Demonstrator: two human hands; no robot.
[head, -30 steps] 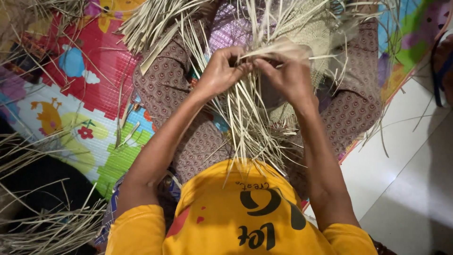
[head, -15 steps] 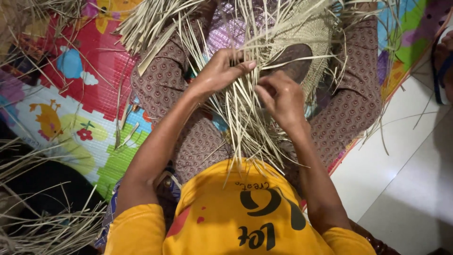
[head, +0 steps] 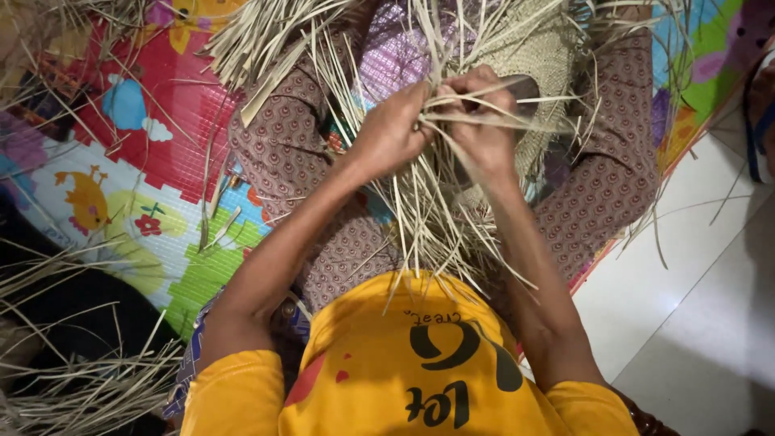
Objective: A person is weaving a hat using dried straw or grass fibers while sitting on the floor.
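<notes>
Pale straw strips point(head: 428, 202) fan over the lap, centre of scene, loose ends trailing near toward the yellow shirt point(head: 420, 363). Half-woven straw piece point(head: 549, 73) sits just far-right of the hands. Left hand point(head: 391, 133) clenched on a bunch of strips; right hand point(head: 480, 121) pinching a few strands, hands touching. Judgement: keep tension even, separate one strand at a time, hold the bundle tight against the woven edge. Colourful mat point(head: 153, 161) underneath, white floor tiles point(head: 694, 323) right.

Pale dry straw strips point(head: 428, 210), long and thin, bunched loose over the lap; half-woven straw piece point(head: 541, 56) lying beyond, ends splayed.
</notes>
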